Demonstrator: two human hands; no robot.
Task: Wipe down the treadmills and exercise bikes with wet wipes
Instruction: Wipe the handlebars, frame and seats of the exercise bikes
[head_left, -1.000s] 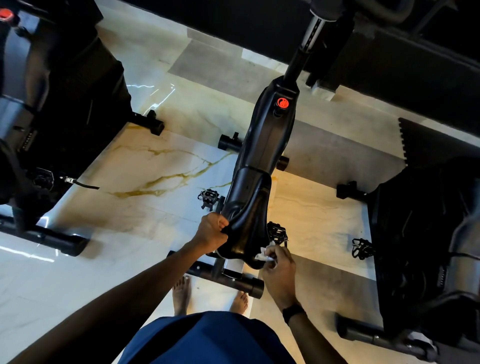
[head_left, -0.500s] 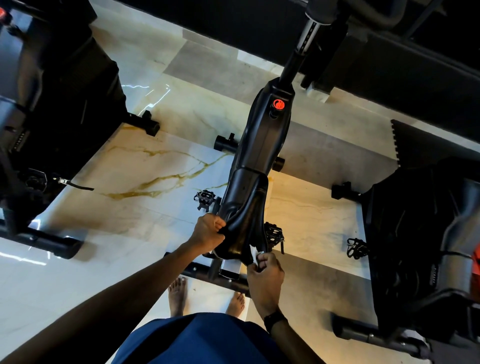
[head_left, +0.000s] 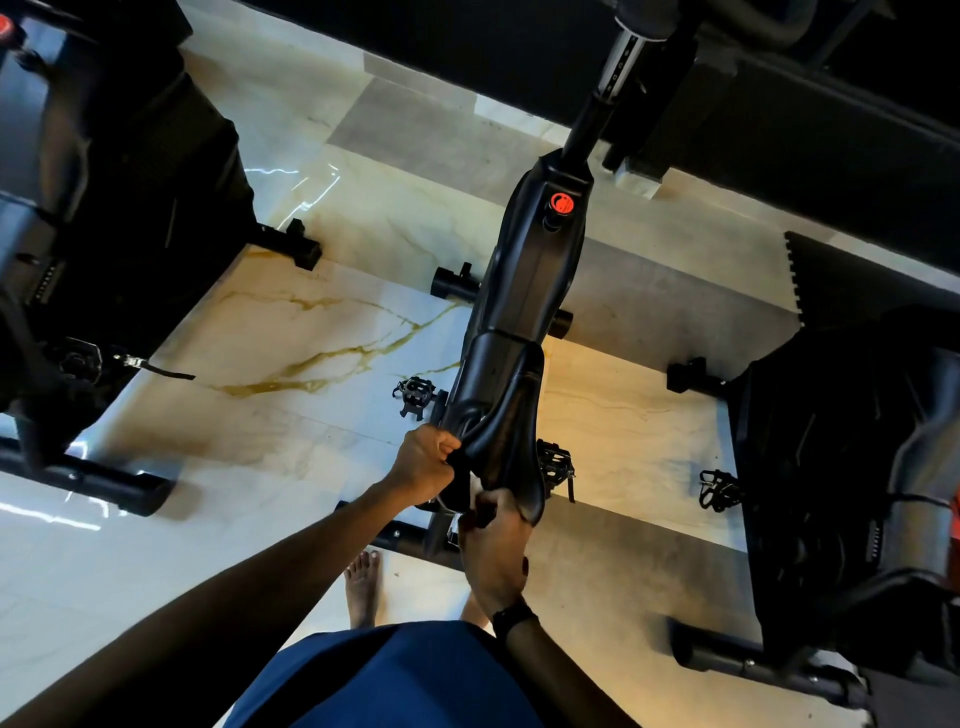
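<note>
A black exercise bike (head_left: 524, 291) with a red knob stands in the middle, seen from above. Its black saddle (head_left: 511, 441) is nearest me. My left hand (head_left: 426, 462) grips the saddle's left rear edge. My right hand (head_left: 493, 545) is curled under the saddle's back end; a thin sliver of white wipe (head_left: 474, 488) shows just above its fingers, and the rest of the wipe is hidden.
Another black bike (head_left: 119, 218) stands at the left and a third (head_left: 852, 493) at the right. Pedals (head_left: 415, 395) stick out on both sides of the middle bike. Its rear base bar (head_left: 405, 535) lies by my bare feet (head_left: 363, 582) on the marble floor.
My right hand has slid left from the saddle's right rear side to under its back end, and the white wipe has become mostly hidden. My left hand keeps its grip.
</note>
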